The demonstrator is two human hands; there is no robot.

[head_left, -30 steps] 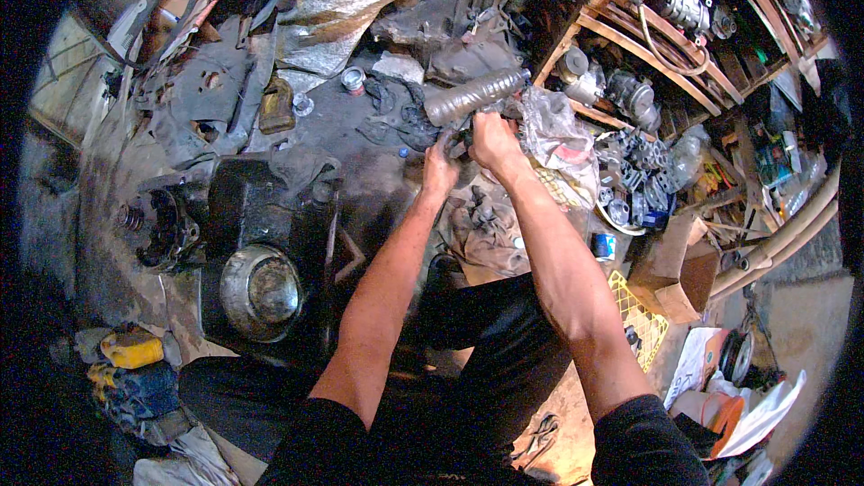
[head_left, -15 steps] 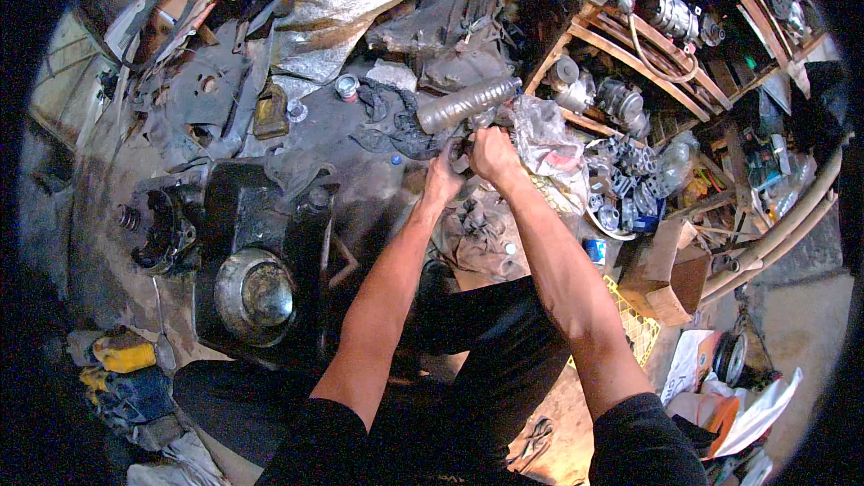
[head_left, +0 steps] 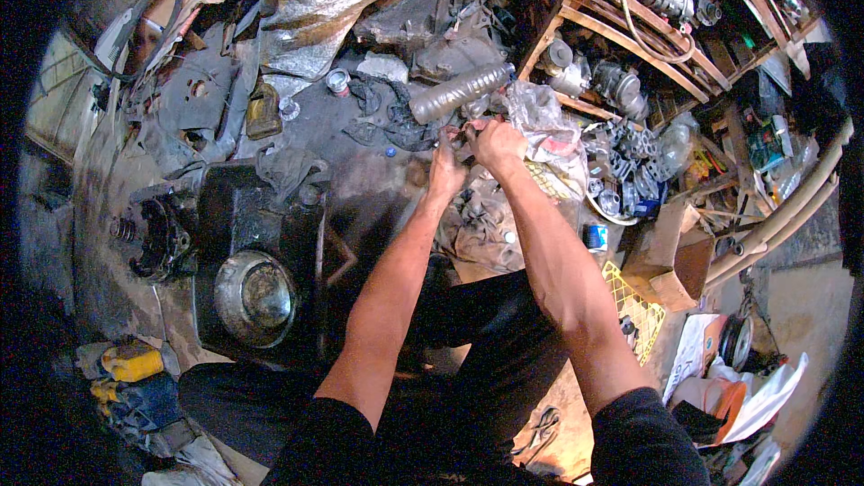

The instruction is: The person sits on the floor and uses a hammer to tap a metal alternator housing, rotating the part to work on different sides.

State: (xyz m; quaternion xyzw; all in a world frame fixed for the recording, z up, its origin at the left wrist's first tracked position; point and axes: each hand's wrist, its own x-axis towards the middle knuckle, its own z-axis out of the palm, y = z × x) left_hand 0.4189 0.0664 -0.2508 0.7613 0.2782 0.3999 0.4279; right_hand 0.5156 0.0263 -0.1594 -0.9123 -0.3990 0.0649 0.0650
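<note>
There are two hands (head_left: 497, 145), one ridged bottle (head_left: 462, 94) and one yellow crate (head_left: 648, 318).

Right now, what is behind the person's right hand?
Just beyond the right hand, a ribbed plastic bottle lies on its side, with a crumpled clear plastic bag to the right. Whatever the hand itself covers cannot be seen.

Left hand (head_left: 447, 168) and right hand (head_left: 498, 144) are close together just below the bottle (head_left: 462, 94); a crumpled bag (head_left: 542, 111) lies right of it. A bowl (head_left: 232, 295) stands well to the bottle's lower left.
</note>
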